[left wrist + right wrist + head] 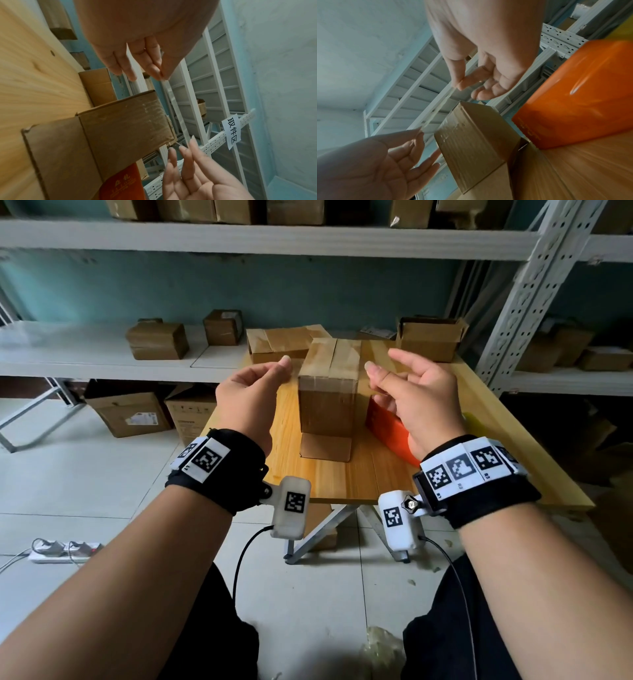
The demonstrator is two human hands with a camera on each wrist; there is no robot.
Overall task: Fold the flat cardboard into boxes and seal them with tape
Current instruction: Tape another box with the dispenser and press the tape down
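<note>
We've got a thin clear tape (pixel 436 111) strip pinched at its ends by left hand (pixel 251 392) and right hand (pixel 412 402), stretched just above the box (pixel 329 392) on the table (pixel 342 477); it's probably floppy and clingy, so grab the ends only.

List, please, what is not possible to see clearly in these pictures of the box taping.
- The tape strip: nearly invisible in head view, being transparent.
- The orange object: head view, mostly behind the right hand; lettering blurred in left wrist view.
- The box underside: faces the table in every view.
</note>
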